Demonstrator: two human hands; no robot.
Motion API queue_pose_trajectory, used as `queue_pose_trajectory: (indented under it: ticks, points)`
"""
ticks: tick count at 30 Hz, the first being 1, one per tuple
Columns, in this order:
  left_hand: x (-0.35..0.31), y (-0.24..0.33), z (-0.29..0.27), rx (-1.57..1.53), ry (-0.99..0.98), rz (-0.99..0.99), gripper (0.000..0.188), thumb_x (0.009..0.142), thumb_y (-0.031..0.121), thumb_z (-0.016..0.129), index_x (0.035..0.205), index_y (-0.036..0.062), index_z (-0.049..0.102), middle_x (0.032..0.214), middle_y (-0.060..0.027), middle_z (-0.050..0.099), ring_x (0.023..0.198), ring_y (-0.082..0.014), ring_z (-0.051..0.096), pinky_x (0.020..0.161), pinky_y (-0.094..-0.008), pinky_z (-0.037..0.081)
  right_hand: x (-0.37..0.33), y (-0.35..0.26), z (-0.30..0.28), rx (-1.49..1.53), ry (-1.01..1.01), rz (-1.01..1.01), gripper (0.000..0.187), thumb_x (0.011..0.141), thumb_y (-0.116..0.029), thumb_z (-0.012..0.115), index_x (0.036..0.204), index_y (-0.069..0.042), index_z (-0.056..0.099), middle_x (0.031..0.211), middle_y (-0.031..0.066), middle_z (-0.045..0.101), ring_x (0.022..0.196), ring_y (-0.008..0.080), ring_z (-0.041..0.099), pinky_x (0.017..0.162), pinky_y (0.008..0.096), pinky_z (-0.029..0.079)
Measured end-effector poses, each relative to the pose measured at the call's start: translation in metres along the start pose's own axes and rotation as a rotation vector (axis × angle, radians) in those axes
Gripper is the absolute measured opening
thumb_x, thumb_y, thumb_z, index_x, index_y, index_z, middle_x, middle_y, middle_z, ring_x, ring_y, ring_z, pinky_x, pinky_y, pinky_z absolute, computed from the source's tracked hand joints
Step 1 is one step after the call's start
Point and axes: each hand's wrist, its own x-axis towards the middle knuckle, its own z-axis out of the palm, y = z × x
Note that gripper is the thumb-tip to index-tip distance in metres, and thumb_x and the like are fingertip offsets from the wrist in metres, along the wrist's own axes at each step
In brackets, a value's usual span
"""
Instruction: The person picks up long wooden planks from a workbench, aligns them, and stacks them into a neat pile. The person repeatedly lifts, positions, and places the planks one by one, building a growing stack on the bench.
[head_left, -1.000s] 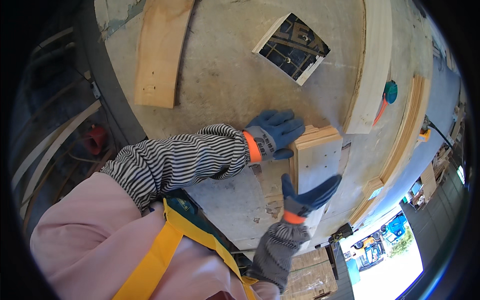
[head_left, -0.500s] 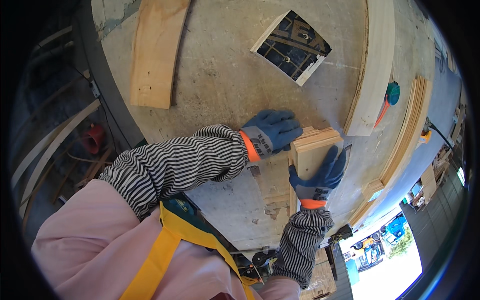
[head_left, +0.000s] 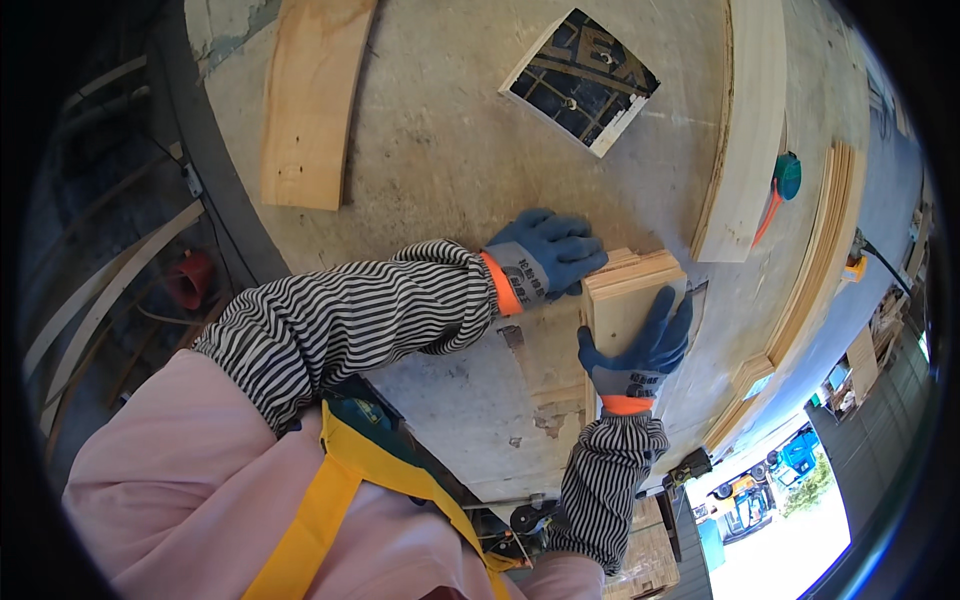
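A small stack of plywood pieces [head_left: 628, 275] lies on the worktable, its layered edges toward the far side. My right hand [head_left: 640, 350], in a blue and grey glove, spans the top of the stack, thumb along its left side and fingers along its right. My left hand [head_left: 545, 258], gloved alike, lies at the stack's far left corner with fingers stretched toward it. Its fingertips are at the stack's edge; whether they press on it I cannot tell. The underside of the stack is hidden.
On the worktable [head_left: 430, 150] lie a dark-faced block [head_left: 585, 85], a plywood board [head_left: 315, 110] at far left and a long pale board [head_left: 745, 140] at right. A green tool with an orange strip [head_left: 787, 177] sits beyond it, near long stacked strips [head_left: 825, 240].
The view has shifted slightly, so the block and boards appear a little higher. Both hands keep nearly the same place at the plywood stack.
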Motion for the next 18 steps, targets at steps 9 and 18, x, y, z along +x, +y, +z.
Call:
queue_pose_trajectory:
  ticks: [9,18]
  points:
    - [0.006,0.001,-0.001,-0.007,0.080,0.071,0.053,0.072,0.025,0.072,0.124,0.0172,0.061,0.124,-0.0052,0.063,0.114,-0.0285,0.059,0.094,-0.0476,0.048,-0.009,-0.006,0.005,0.014,0.051,0.106,0.123,0.054,-0.053,0.083,0.154,-0.014,0.022,0.150,0.0264,0.029,0.125,0.0494,0.042,0.100,0.0576,0.038]
    - [0.038,0.056,-0.053,-0.209,0.180,0.335,0.051,0.086,0.019,0.067,0.132,0.0046,0.053,0.130,-0.0200,0.057,0.117,-0.0381,0.055,0.099,-0.0464,0.045,-0.259,-0.089,0.044,0.543,0.619,0.992,0.072,0.088,-0.021,0.070,0.147,0.001,0.036,0.138,0.0200,0.050,0.127,0.0302,0.050,0.101,0.0433,0.044]
